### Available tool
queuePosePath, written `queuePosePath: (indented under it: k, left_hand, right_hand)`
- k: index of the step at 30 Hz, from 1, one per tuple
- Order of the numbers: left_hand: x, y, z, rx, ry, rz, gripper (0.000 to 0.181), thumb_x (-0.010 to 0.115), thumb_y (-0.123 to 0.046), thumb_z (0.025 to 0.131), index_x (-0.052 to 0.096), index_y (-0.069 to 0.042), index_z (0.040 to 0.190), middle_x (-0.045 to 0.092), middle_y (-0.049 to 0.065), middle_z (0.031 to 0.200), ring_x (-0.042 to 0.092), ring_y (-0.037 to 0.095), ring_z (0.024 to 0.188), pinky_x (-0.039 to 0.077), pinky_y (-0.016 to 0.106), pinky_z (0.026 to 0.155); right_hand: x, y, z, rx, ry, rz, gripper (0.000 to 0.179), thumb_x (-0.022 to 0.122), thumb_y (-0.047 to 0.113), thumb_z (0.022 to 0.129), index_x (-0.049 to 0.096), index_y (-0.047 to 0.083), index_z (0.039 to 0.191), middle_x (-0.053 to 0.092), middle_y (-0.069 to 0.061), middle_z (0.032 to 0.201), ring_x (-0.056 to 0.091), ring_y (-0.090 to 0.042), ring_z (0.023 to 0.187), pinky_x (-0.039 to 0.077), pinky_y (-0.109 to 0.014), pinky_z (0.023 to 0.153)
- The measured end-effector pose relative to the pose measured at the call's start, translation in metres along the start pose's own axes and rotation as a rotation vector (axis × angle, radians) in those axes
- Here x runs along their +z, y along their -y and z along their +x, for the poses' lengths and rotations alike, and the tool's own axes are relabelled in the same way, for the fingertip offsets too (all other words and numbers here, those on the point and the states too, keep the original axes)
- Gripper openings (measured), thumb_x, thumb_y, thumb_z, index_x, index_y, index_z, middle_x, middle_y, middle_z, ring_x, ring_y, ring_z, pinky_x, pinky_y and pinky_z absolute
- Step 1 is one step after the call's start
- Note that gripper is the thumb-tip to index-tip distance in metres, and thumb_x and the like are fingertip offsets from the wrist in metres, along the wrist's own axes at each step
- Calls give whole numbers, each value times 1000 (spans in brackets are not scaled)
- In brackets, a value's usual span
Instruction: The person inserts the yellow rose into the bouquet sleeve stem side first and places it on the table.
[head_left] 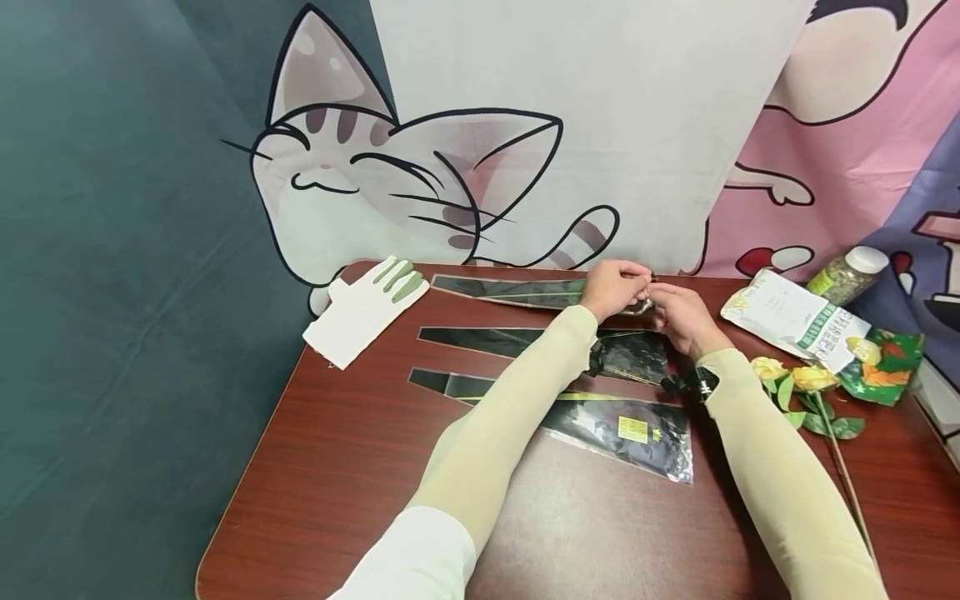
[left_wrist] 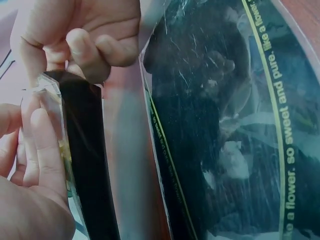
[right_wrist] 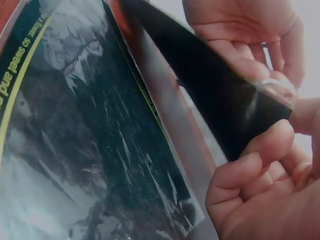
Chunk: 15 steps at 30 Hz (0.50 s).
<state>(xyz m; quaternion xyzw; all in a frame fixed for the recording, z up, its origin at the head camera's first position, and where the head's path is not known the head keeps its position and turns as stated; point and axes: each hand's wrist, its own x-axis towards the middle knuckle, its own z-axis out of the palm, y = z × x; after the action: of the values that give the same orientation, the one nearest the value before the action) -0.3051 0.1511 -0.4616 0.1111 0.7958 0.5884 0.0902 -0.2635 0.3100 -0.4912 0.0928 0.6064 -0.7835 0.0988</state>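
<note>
A reddish-brown wood-grain counter (head_left: 315, 483) with rounded left corners and a pale edging stands against a printed backdrop. Left of it hangs a dark teal surface (head_left: 112, 292) with faint creases. Behind the counter's far edge is a white panel (head_left: 585, 58), with a black-outlined, smiling cartoon cat (head_left: 330, 217) overlapping the teal. Farther right, a softly rippled pink section (head_left: 870, 167) meets blue-violet (head_left: 933, 175). Pale light glares off the counter's near middle.
</note>
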Motion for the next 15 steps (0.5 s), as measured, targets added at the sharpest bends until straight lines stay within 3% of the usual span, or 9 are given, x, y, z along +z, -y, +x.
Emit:
queuePosePath:
  k: [6,11,15]
  left_hand:
    - [6,2,4,-42,-50,22,11,77,-18,99,85,-13,105,79,0,76,75,10,63,58,16,57]
    - [13,5,8,-83,-84,90,8,80,-25,96,86,-21,97,77,-5,70,73,8,58,56,16,53]
    - [16,7,10,-101,-73,138,8,83,-32,94,86,-25,92,74,-11,65,69,4,53,56,16,52]
  right_hand:
    - [-2,2,-4,-26,-67,-35,22,63,15,107,79,23,95,76,11,88,56,-5,53,49,-20,50]
    - [-5,3,-7,-18,-86,-159,10,62,21,107,72,24,105,74,12,89,66,-7,62,54,-22,54]
    - [-7,3,-10,-15,-110,-253,8,61,25,108,64,22,114,69,14,88,69,-5,66,55,-22,55]
